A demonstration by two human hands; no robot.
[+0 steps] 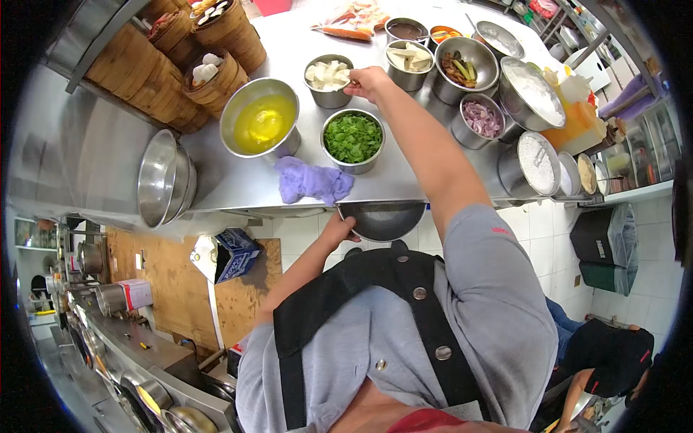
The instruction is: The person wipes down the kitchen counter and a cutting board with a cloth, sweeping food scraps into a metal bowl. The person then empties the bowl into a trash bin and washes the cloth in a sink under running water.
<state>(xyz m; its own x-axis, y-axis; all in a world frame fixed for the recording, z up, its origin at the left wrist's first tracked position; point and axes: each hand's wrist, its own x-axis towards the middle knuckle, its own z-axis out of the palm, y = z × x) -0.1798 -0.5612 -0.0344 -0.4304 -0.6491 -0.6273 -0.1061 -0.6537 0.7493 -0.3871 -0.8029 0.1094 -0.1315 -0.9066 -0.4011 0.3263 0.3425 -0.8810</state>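
Observation:
My left hand [338, 232] grips the rim of a dark, round metal bowl [382, 222], held below the counter's front edge. My right hand [370, 84] reaches across the counter to a steel pot of white slices [328, 74]. Its fingers are drawn together at the pot's right rim; whatever they pinch is hidden. Nearer to me stands a steel pot of chopped green herbs [353, 138]. Left of it is a large steel bowl of yellow liquid [260, 117], and a crumpled purple cloth [313, 180] lies by the edge.
Bamboo steamers [137, 76] are stacked at the left, behind nested steel bowls [166, 178]. To the right stand pots of sliced purple onion [482, 119], white powder [536, 162] and brown-and-green pieces [462, 70]. A co-worker in black [605, 357] works behind, at lower right.

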